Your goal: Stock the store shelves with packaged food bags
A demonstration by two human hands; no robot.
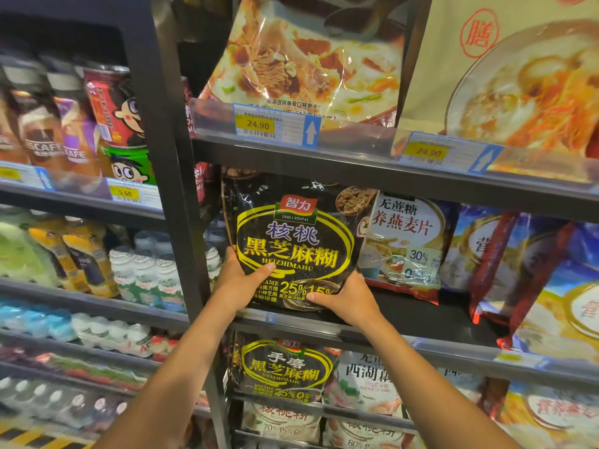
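Item in hand: black sesame-paste bag (293, 244), glossy black with yellow oval lettering, held upright at the left end of the middle shelf (421, 322), its top edge just under the shelf above. Hands: left hand (241, 283) grasps the bag's lower left corner, thumb lying across the front; right hand (345, 301) grasps the lower right edge, thumb on the front, fingers behind. Neighbours: oat cereal bag (405, 247) at 3 o'clock of the black bag, touching or slightly overlapped by it; blue-and-red bags (505, 264) farther right, leaning. Noodle soup pack (304, 59) at 12 o'clock on the shelf above, behind a price tag (259, 124). A second black sesame bag (282, 367) at 6 o'clock on the shelf below. Bottled drinks (142, 277) at 9 o'clock in the adjoining bay. Step, as judged: seating the bag in its slot, placement nearly done. Next move likely calls for settling the base on the shelf board, squaring the face forward, and letting go without tipping the oat bag.
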